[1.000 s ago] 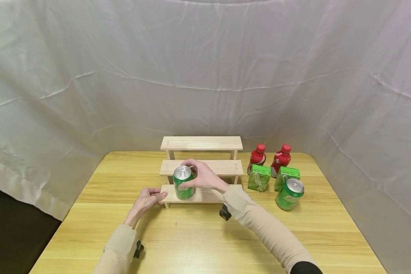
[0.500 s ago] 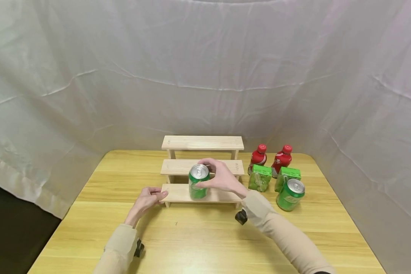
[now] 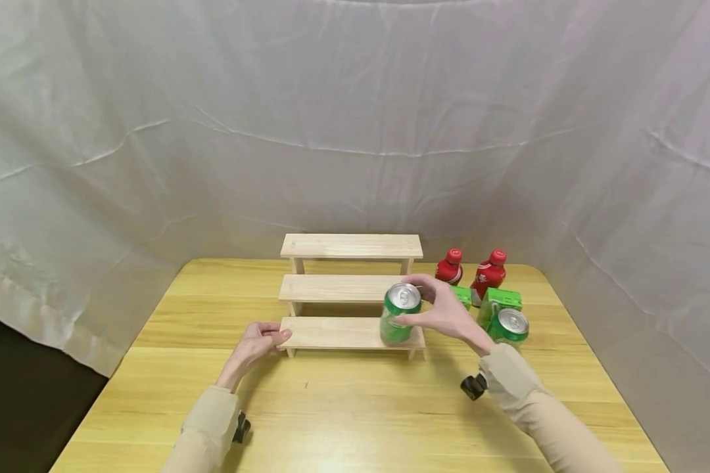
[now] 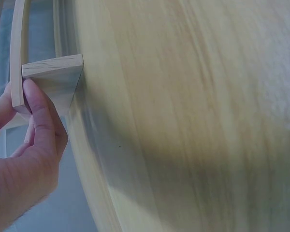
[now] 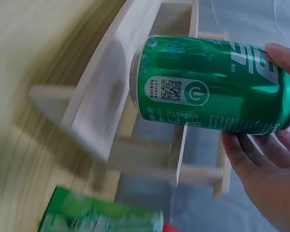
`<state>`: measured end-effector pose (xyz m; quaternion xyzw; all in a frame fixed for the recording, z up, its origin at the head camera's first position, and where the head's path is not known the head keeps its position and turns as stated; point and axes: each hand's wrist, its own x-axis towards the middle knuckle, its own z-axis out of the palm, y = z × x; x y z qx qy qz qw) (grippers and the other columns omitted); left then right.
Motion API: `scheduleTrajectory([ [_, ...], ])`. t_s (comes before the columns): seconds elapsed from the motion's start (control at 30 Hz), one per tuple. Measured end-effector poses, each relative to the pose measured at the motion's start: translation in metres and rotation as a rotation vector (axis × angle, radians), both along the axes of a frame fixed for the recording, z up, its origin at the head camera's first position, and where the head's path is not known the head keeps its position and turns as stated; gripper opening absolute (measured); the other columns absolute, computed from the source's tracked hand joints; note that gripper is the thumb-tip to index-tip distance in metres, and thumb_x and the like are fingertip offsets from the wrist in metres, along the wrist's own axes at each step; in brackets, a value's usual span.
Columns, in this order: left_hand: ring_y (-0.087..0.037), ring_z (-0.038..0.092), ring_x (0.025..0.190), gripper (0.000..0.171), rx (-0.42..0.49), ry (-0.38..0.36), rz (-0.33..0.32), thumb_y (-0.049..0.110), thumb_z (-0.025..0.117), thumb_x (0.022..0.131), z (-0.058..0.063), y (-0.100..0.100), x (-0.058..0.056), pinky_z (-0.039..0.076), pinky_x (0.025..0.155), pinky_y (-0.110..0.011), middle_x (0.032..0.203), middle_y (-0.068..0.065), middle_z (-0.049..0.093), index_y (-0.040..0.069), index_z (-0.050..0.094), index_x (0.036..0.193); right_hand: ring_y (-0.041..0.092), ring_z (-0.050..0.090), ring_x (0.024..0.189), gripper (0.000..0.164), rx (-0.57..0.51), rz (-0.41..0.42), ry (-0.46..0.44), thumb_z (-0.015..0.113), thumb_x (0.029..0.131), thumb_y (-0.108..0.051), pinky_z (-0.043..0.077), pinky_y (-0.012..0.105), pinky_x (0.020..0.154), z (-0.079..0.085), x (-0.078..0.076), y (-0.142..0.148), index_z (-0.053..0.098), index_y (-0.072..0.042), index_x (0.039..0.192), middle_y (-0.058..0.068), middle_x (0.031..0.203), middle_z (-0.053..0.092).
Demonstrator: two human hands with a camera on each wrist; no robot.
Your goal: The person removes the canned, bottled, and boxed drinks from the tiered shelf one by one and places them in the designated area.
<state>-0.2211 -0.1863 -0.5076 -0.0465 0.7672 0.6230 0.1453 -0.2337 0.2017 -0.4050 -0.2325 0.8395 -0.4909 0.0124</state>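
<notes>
A green soda can [image 3: 392, 323] with a silver top is upright over the right end of the lowest step of a three-tier wooden stand [image 3: 331, 333]. My right hand [image 3: 442, 314] grips it, thumb on the near side and fingers behind. In the right wrist view the can [image 5: 198, 87] fills the middle, its base close over the lowest board [image 5: 104, 82]. My left hand [image 3: 254, 343] pinches the left end of that same step. Thumb and fingers of the left hand [image 4: 34, 140] lie on either side of the board end [image 4: 18, 63] in the left wrist view.
Right of the stand are two red bottles [image 3: 488, 274], two green drink cartons [image 3: 504, 297] and another green can [image 3: 512, 322]. My right hand and arm partly cover one carton and this can. Pale curtains [image 3: 355, 131] hang behind and beside the wooden table [image 3: 331, 420].
My right hand has carried the green can rightward along the lowest step, from its left part to its right end. The left hand keeps its hold on the stand.
</notes>
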Motion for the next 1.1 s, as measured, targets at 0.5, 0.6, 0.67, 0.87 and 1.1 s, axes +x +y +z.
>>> scheduleTrajectory([
  [0.5,-0.01,0.064,0.079,0.046,0.0,-0.003,-0.009,0.014,0.065,0.098,0.003,0.0,0.001,0.059,0.079,-0.031,0.097,-0.007,0.069,-0.019,0.051,0.128,-0.005,0.062,0.101,0.06,0.046,-0.174,0.016,0.088,0.077,-0.016,0.051,0.012,0.089,-0.006,0.015,0.071,0.059,-0.006,0.129,0.015,0.12,0.067],
  [0.6,-0.01,0.064,0.079,0.046,0.005,0.0,-0.013,0.013,0.065,0.098,0.003,0.0,0.0,0.059,0.079,-0.03,0.096,-0.007,0.07,-0.019,0.051,0.127,-0.006,0.062,0.098,0.061,0.063,-0.19,0.002,0.088,0.077,-0.015,0.052,0.012,0.087,-0.008,0.016,0.079,0.058,-0.002,0.128,0.017,0.119,0.067],
  [0.67,-0.01,0.064,0.08,0.045,0.008,0.002,-0.015,0.013,0.065,0.098,0.003,0.0,0.0,0.059,0.078,-0.03,0.096,-0.007,0.07,-0.019,0.052,0.127,-0.002,0.064,0.097,0.062,0.086,-0.198,-0.002,0.089,0.076,-0.014,0.053,0.014,0.084,-0.01,0.017,0.083,0.058,0.0,0.128,0.019,0.119,0.067],
  [0.87,-0.01,0.065,0.081,0.045,0.004,0.001,-0.017,0.013,0.064,0.098,0.003,0.0,0.0,0.059,0.08,-0.032,0.098,-0.008,0.07,-0.019,0.051,0.128,0.024,0.069,0.102,0.065,0.165,-0.227,-0.018,0.089,0.075,-0.018,0.054,0.017,0.08,-0.018,0.017,0.087,0.057,0.003,0.128,0.022,0.118,0.069],
  [1.1,-0.01,0.065,0.08,0.046,-0.018,-0.002,-0.009,0.013,0.064,0.098,0.003,0.001,0.001,0.059,0.081,-0.033,0.1,-0.011,0.07,-0.019,0.051,0.128,0.036,0.069,0.107,0.064,0.181,-0.249,-0.034,0.089,0.075,-0.017,0.054,0.018,0.081,-0.03,0.018,0.087,0.057,0.004,0.127,0.023,0.118,0.068],
])
